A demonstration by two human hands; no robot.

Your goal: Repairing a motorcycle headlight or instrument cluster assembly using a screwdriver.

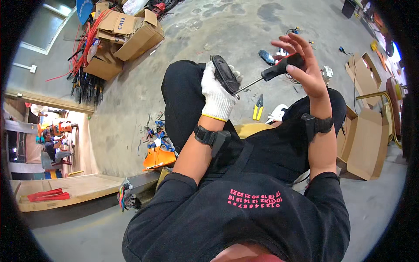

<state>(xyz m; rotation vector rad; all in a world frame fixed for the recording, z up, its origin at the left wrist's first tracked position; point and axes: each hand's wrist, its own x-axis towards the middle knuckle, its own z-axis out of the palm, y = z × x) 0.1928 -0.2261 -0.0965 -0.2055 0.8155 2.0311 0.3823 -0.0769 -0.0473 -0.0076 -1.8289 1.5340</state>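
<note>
My left hand (218, 97), in a white knitted glove, holds a black oval device (225, 74) that looks like a computer mouse, tilted up. A screwdriver (279, 67) with a black and red handle lies in my bare right hand (310, 72). Its handle rests against the thumb and palm while several fingers stretch away from it. The metal shaft points down to the left, and its tip meets the lower end of the black device; whether it sits in a screw is too small to tell. Beyond the handle, a dark blue oval part (266, 57) lies on the floor.
Wire strippers (258, 108) with yellow handles lie between my knees, beside a white shoe (278, 113). Cardboard boxes (131, 37) and red cables (89, 41) are piled at the far left. Open cartons (369, 139) stand at the right. An orange container (159, 157) is by my left leg.
</note>
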